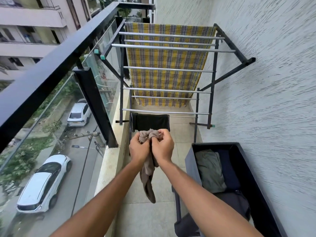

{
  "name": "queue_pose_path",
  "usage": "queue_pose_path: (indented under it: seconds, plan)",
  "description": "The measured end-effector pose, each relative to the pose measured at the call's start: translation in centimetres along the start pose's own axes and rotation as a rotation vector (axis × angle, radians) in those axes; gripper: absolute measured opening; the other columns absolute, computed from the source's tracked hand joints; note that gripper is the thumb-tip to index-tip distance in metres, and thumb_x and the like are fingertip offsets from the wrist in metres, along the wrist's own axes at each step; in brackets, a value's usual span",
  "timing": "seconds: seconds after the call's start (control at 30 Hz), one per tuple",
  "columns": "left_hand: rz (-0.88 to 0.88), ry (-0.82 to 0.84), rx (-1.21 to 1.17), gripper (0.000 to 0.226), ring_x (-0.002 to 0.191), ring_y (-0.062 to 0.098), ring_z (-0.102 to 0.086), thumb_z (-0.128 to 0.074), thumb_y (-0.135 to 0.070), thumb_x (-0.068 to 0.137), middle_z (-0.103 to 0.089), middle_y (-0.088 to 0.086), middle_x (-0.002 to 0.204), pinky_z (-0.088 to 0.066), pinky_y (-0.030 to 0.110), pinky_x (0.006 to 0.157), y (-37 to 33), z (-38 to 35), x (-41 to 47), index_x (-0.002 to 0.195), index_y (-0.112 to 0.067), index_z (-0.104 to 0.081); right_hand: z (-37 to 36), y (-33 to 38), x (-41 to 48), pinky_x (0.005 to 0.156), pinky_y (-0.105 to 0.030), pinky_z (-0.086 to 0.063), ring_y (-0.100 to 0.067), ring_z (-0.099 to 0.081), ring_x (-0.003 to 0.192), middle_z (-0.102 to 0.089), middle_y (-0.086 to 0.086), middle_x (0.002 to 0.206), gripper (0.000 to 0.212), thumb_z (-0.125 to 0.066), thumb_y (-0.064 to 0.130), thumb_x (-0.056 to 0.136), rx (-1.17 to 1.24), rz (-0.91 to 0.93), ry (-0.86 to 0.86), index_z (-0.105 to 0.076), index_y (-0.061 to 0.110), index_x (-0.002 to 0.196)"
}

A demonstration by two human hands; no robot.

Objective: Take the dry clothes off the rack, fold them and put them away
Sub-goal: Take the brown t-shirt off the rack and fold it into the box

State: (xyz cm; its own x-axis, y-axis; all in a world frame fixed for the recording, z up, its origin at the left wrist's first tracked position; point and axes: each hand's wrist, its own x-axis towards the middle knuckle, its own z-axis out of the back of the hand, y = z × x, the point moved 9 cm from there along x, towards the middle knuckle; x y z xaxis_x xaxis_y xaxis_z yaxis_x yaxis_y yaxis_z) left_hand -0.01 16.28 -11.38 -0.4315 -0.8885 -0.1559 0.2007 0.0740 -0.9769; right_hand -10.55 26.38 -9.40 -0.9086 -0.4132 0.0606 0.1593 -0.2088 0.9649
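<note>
My left hand [138, 147] and my right hand [162, 146] are held close together in front of me, both gripping a brown sock-like garment [148, 175] whose bunched top sits between my fingers while the rest hangs down. Behind them stands the drying rack [168, 48] with silver bars. A yellow checked cloth [164, 65] hangs over its far bars. A black garment [150, 123] is draped over the lowest near bar, just beyond my hands.
A dark fabric bin [256, 182] at my right against the textured wall [265, 82] holds a folded grey-green garment [210, 170] and dark clothes. A black railing with glass panels [56, 65] borders the left; the street and parked cars lie below.
</note>
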Motion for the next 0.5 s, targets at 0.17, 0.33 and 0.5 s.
queue_pose_path:
  seconds: [0.17,0.33,0.5]
  plan:
    - [0.029,-0.085,0.027,0.006,0.082,0.014,-0.068,-0.069,-0.02,0.087,-0.072,-0.005,0.083,-0.058,0.041,0.081,0.1,1.2,-0.1,0.085,-0.026,-0.067,-0.1,0.8,-0.3,0.066,-0.012,-0.049,0.001,-0.063,0.079,-0.066,0.019,0.08,0.004,-0.069,0.024,0.092,-0.009,0.067,0.013,-0.072,0.027,0.092]
    - [0.126,-0.018,-0.179,0.008,0.076,0.015,-0.063,-0.068,-0.012,0.085,-0.07,0.003,0.079,-0.054,0.037,0.077,0.2,0.5,0.3,0.08,-0.018,-0.067,-1.4,1.2,-0.9,0.085,-0.023,-0.052,-0.005,-0.062,0.093,-0.064,0.01,0.095,0.012,-0.063,0.023,0.097,-0.02,0.149,0.091,-0.073,0.019,0.102]
    - [0.183,0.157,-0.42,0.028,0.063,0.012,-0.055,-0.044,0.007,0.083,-0.058,0.001,0.067,-0.046,0.023,0.051,-0.8,0.0,-0.1,0.07,-0.014,-0.056,-3.4,1.9,-1.2,0.103,-0.022,-0.044,-0.005,-0.056,0.116,-0.067,0.006,0.123,0.043,-0.061,0.019,0.091,-0.013,0.262,0.436,-0.064,0.019,0.133]
